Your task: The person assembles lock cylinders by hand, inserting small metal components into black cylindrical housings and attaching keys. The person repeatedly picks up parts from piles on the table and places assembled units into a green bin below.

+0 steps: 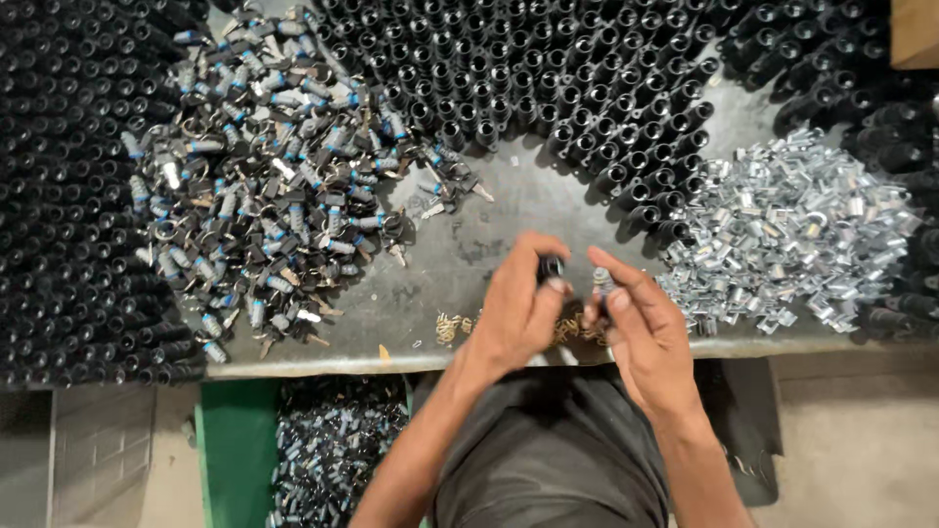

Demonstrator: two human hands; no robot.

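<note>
Pinching a black tube [550, 266], the left hand [518, 308] faces the right hand [641, 328], whose fingers grip a silver cylinder [602, 281], above the desk [489, 235] edge.

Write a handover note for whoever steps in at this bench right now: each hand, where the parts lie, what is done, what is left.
Left hand: grip closed on a black cylinder housing.
Right hand: pinches a small silvery lock core, held close beside the housing, not yet seated.
Parts: black housings stand massed across the back and left of the bench; keyed cores heaped left; silver clips heaped right; small brass pieces by the front edge.
Done: a green bin below holds dark pieces, kind unclear.
Left: most housings appear unfilled.
</note>
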